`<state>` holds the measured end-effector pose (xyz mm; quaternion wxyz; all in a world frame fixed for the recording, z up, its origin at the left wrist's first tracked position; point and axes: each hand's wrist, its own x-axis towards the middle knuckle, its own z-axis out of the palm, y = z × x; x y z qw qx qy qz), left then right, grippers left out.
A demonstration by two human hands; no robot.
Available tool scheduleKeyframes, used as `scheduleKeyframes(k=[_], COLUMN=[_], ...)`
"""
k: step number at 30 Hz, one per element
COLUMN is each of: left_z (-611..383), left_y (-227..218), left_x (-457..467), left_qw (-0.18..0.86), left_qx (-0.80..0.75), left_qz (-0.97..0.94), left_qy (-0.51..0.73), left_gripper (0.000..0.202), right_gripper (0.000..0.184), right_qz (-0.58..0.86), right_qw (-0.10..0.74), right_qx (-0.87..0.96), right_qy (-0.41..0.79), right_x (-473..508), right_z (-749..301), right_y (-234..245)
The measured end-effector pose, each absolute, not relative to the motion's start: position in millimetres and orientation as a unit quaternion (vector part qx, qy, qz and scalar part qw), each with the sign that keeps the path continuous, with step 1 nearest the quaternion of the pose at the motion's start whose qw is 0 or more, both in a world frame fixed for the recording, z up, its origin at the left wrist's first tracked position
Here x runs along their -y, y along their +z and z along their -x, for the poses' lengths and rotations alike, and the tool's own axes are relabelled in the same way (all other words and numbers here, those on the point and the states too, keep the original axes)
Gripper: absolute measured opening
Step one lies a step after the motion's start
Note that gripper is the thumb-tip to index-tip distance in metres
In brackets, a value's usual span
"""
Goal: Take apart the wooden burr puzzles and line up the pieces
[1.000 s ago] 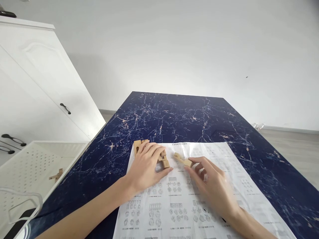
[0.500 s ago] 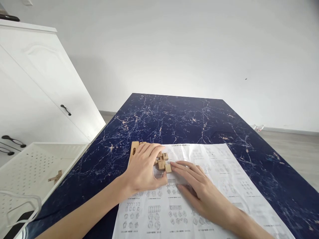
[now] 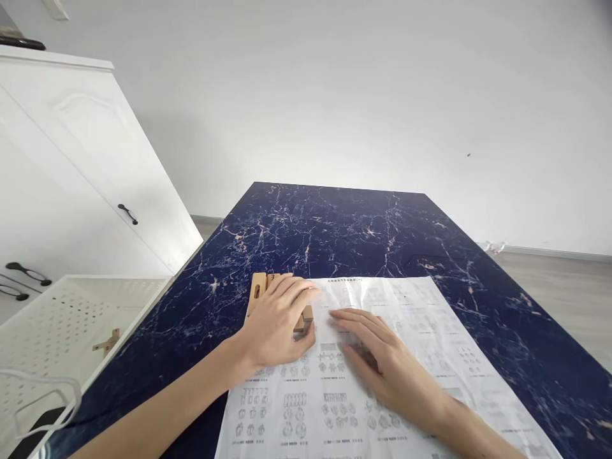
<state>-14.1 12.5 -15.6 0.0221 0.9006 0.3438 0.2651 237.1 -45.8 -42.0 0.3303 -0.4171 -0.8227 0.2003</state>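
Observation:
My left hand is curled over several small wooden puzzle pieces at the upper left of a printed sheet. Its thumb sits on the near side of them and its fingers on the far side, so most of the pieces are hidden beneath the palm. Beyond the knuckles, flat wooden puzzle bars stick out side by side, one with a slot and another with a dark mark. My right hand rests over the printed sheet, fingers extended and thumb apart, holding nothing, a short gap away from the pieces.
The sheet, covered in small diagrams, lies on a dark blue marbled table. At lower left stands a white perforated bin with a wooden cross-shaped piece and a white cable. A white cabinet is behind it.
The wooden pieces that showed right of my left hand, some numbered, have shifted left under that hand. My right fingers no longer touch or border them. The view has tilted slightly.

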Motion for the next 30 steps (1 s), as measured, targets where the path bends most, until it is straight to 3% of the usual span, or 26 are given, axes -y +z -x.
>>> scheduleKeyframes(k=[8, 19, 25, 30], left_z=[11, 11, 12, 24], left_y=[-14, -27, -25, -26], left_x=[-6, -5, 7, 28], left_qw=[-0.02, -0.11, -0.144, -0.114], left_qx=[-0.238, -0.099, -0.103, -0.141], left_qz=[-0.924, -0.952, -0.954, -0.958], left_qy=[0.3, 0.267, 0.242, 0.223], left_gripper=[0.021, 0.034, 0.033, 0.028], right_gripper=[0.023, 0.029, 0.028, 0.028], right_qz=[0.428, 0.449, 0.475, 0.475], right_qw=[0.361, 0.322, 0.301, 0.296], right_qx=[0.79, 0.786, 0.768, 0.769], right_qy=[0.251, 0.277, 0.307, 0.31], right_x=[47, 45, 43, 41], right_z=[-236, -241, -242, -243], right_y=[-39, -38, -37, -40])
